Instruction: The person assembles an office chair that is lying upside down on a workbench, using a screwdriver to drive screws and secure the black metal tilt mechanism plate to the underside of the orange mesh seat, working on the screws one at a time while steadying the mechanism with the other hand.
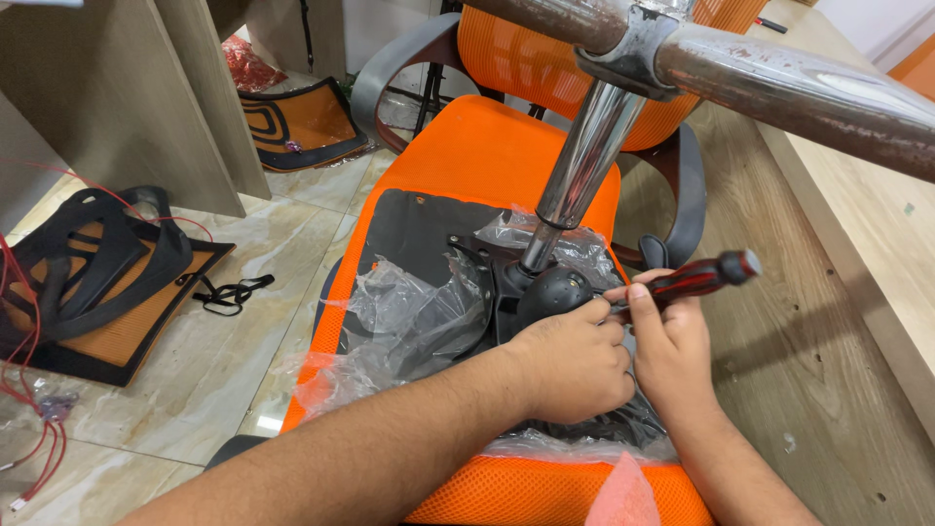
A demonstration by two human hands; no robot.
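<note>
Because the orange chair seat [467,161] is turned underside up, its black tilt mechanism [550,292] is steadied by the left hand [575,365], fingers curled closed over it. Just beside them, a red-and-black screwdriver [696,278] is gripped by the right hand [672,346]; beyond the fingers rises the chrome gas-lift column [584,156].

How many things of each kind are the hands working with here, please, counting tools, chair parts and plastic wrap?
Screwdrivers: 1, red and black, held in the right hand.
Chair mechanisms: 1, black, under the left hand.
Metal columns: 1.
Orange seats: 1.
Clear plastic wraps: 1.
Total: 5
</note>
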